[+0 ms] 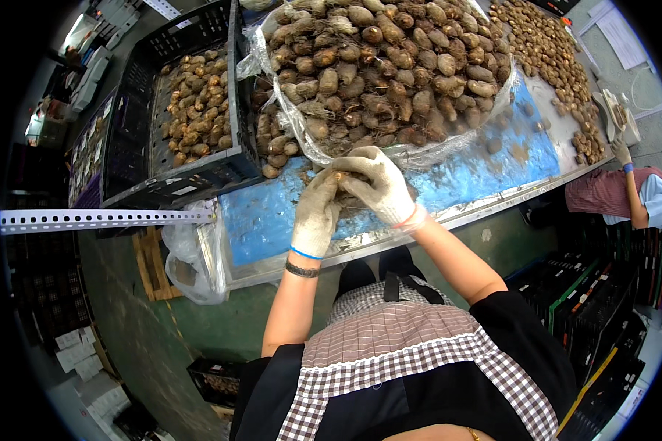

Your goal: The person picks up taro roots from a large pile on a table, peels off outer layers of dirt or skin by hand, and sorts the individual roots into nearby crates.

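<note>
Both of my hands wear off-white work gloves and meet at the near edge of a big heap of hairy brown taro roots. My left hand is closed, thumb and fingers pinching a small taro root. On the same root, the curled fingers of my right hand press from the other side. Most of that root is hidden by the gloves. Clear plastic sheeting rings the heap, and below my hands lies a dirty blue plastic sheet.
To the left stands a black crate partly filled with cleaner taro roots. Smaller taro roots spread along the table's far right. A perforated metal bar juts out at left. Another person's gloved hand is by a scale.
</note>
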